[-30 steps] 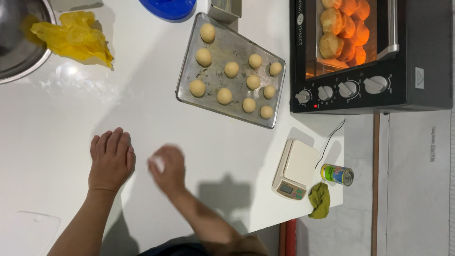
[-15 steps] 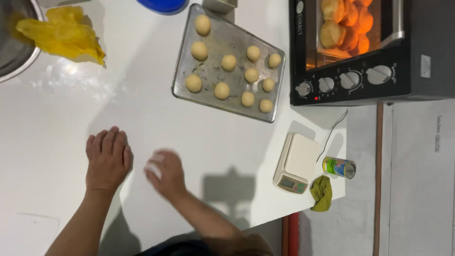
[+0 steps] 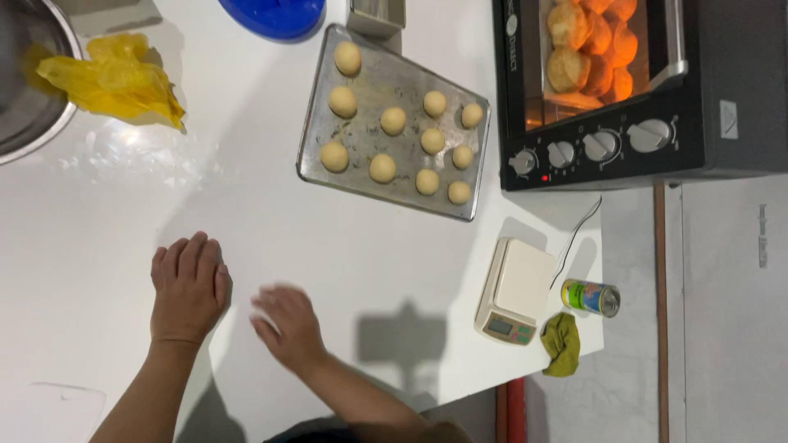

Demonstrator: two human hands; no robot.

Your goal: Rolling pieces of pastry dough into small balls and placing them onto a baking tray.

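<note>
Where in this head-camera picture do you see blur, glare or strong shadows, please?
Head view: the right hand is smeared by motion blur, while the left hand rests sharp on the white table; glare gleams on the table beside the yellow plastic bag; a dark shadow falls beside the scale; the oven glows orange inside.

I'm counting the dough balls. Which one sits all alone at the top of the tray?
The dough ball in the tray's upper-left corner, nearest the blue bowl. The others cluster lower down.
</note>
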